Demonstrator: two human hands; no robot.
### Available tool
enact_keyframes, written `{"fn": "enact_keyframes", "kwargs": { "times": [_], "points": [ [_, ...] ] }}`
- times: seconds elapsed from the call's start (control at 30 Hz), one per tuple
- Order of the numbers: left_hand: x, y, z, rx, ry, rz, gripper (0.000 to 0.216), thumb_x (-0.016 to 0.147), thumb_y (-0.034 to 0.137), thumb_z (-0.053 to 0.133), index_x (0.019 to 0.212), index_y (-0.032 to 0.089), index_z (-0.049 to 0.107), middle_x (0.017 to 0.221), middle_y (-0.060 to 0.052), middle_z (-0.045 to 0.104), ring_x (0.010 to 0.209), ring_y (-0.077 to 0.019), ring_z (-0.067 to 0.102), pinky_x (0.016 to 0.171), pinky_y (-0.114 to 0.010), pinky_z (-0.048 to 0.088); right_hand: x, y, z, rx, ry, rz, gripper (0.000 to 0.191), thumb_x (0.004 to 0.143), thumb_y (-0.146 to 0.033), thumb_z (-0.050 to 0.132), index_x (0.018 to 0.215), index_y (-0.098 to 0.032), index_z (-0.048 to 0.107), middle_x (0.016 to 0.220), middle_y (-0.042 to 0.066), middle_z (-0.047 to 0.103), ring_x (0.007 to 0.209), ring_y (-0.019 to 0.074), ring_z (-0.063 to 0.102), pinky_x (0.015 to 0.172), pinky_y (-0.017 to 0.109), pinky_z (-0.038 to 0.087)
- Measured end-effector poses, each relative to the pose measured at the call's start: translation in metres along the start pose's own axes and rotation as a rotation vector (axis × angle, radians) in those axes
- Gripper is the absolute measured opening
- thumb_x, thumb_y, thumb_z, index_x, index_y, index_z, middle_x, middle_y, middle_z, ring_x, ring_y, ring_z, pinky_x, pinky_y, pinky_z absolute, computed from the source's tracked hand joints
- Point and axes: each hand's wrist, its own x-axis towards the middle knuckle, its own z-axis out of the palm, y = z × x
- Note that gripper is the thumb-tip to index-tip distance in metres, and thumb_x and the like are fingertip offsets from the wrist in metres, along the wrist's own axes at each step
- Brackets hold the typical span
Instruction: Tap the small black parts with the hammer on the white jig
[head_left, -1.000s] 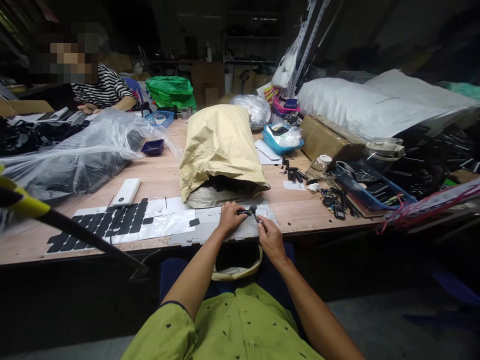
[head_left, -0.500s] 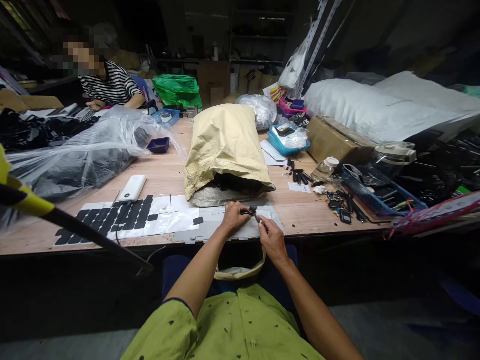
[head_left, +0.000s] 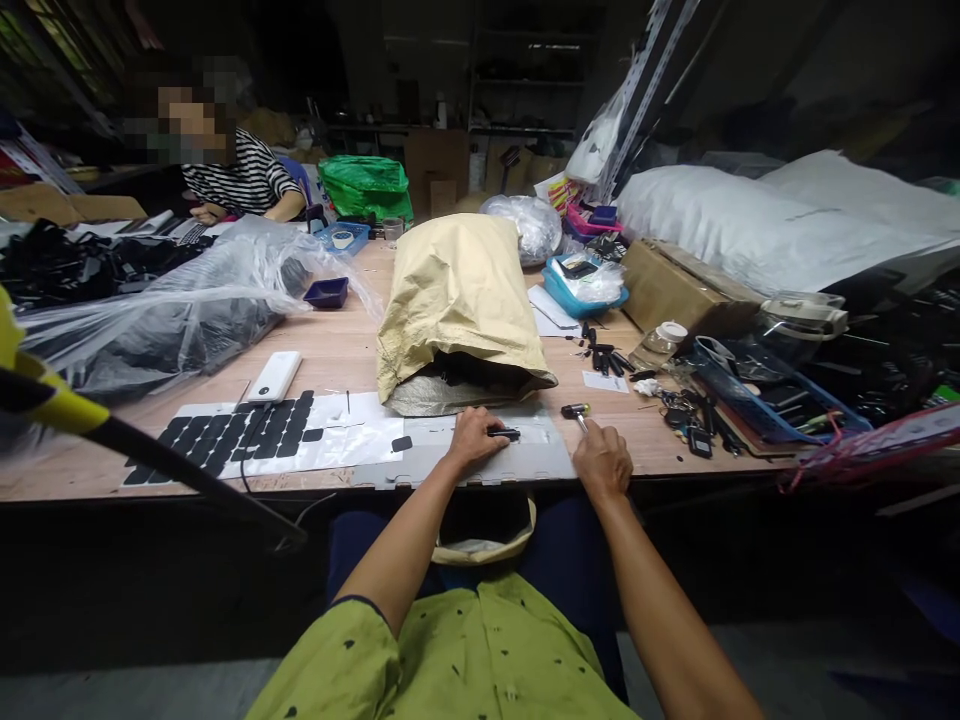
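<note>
My left hand [head_left: 474,440] is closed on a small black part [head_left: 504,433], which lies low over the grey board [head_left: 420,465] at the table's front edge. To the right, my right hand [head_left: 602,460] grips the handle of a small hammer [head_left: 576,411]. Its dark head with a yellowish face rests at the table surface beside the board. Just beyond my left hand, a large yellow sack [head_left: 465,300] lies with its mouth towards me, dark contents inside. Another open sack [head_left: 487,548] sits below the table edge at my lap.
Black adhesive pads [head_left: 225,440] and a white power bank [head_left: 275,376] lie left. On the right are black pieces [head_left: 602,352], a jar [head_left: 660,343], a blue tray [head_left: 780,390] and a cardboard box [head_left: 682,290]. A person in a striped shirt [head_left: 259,175] sits far left.
My right hand has moved right, carrying the hammer off the black part and down to the table. My left hand stays with the part. The view has shifted slightly.
</note>
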Motion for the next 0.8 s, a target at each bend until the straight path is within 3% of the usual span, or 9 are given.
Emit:
{"fn": "enact_keyframes", "kwargs": {
  "times": [0.2, 0.43, 0.53, 0.63, 0.8],
  "points": [
    [-0.013, -0.009, -0.012, -0.024, -0.135, 0.114, 0.02, 0.068, 0.033, 0.084, 0.088, 0.03, 0.081, 0.11, -0.003, 0.064, 0.111, -0.0278, 0.053, 0.102, -0.044, 0.042, -0.002, -0.006, 0.003, -0.07, 0.039, -0.04, 0.032, 0.089, -0.015, 0.048, 0.109, -0.018, 0.073, 0.083, 0.009, 0.056, 0.077, 0.02, 0.048, 0.064, 0.03, 0.031],
    [-0.076, -0.033, -0.017, -0.018, -0.235, 0.301, 0.027, 0.064, 0.03, 0.088, 0.09, 0.029, 0.08, 0.149, -0.005, 0.047, 0.139, -0.0366, 0.036, 0.116, -0.052, 0.031, -0.002, -0.005, 0.008, -0.087, 0.063, -0.026, 0.031, 0.087, -0.015, 0.05, 0.108, -0.017, 0.072, 0.083, 0.008, 0.055, 0.078, 0.0203, 0.047, 0.063, 0.03, 0.029],
    [-0.098, -0.035, -0.013, 0.063, -0.193, 0.322, 0.028, 0.064, 0.028, 0.088, 0.09, 0.028, 0.079, 0.154, -0.005, 0.043, 0.142, -0.038, 0.033, 0.118, -0.056, 0.028, -0.002, -0.005, 0.008, -0.081, 0.057, -0.028, 0.031, 0.087, -0.015, 0.051, 0.109, -0.017, 0.072, 0.084, 0.009, 0.055, 0.077, 0.0202, 0.047, 0.063, 0.03, 0.028],
    [-0.101, -0.033, -0.011, 0.078, -0.125, 0.338, 0.033, 0.062, 0.029, 0.089, 0.093, 0.027, 0.077, 0.15, -0.008, 0.047, 0.137, -0.0379, 0.039, 0.114, -0.056, 0.033, -0.003, -0.004, 0.009, -0.086, 0.065, -0.033, 0.031, 0.087, -0.015, 0.05, 0.11, -0.017, 0.071, 0.083, 0.009, 0.055, 0.077, 0.0205, 0.047, 0.063, 0.03, 0.028],
    [-0.053, -0.03, -0.024, -0.023, 0.142, 0.213, 0.025, 0.08, 0.031, 0.074, 0.104, 0.024, 0.073, 0.11, -0.008, 0.068, 0.105, -0.0264, 0.06, 0.096, -0.045, 0.05, -0.004, -0.003, 0.011, -0.094, 0.084, -0.038, 0.03, 0.087, -0.017, 0.051, 0.108, -0.018, 0.071, 0.082, 0.008, 0.054, 0.077, 0.0204, 0.047, 0.062, 0.03, 0.028]
  ]
}}
